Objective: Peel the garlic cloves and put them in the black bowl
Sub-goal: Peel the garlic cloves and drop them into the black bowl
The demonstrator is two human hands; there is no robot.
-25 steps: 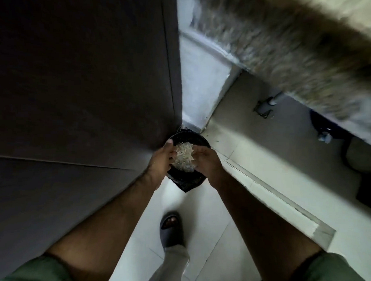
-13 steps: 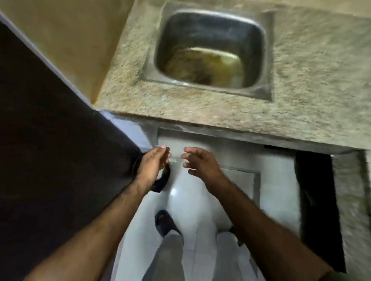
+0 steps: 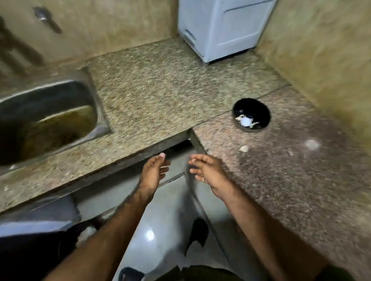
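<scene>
Countertop (image 3: 273,175), black bowl (image 3: 251,115) newly visible (hands (image 3: 179,173) emptied)

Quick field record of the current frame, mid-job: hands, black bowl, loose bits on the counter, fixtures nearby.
left hand: empty, fingers relaxed, in front of the counter edge
right hand: empty, fingers loosely spread, at the counter corner
black bowl: on the granite counter, holds pale pieces; blurred
loose scrap: pale, on the counter between bowl and right hand
sink: left, murky inside
white appliance: back corner
</scene>
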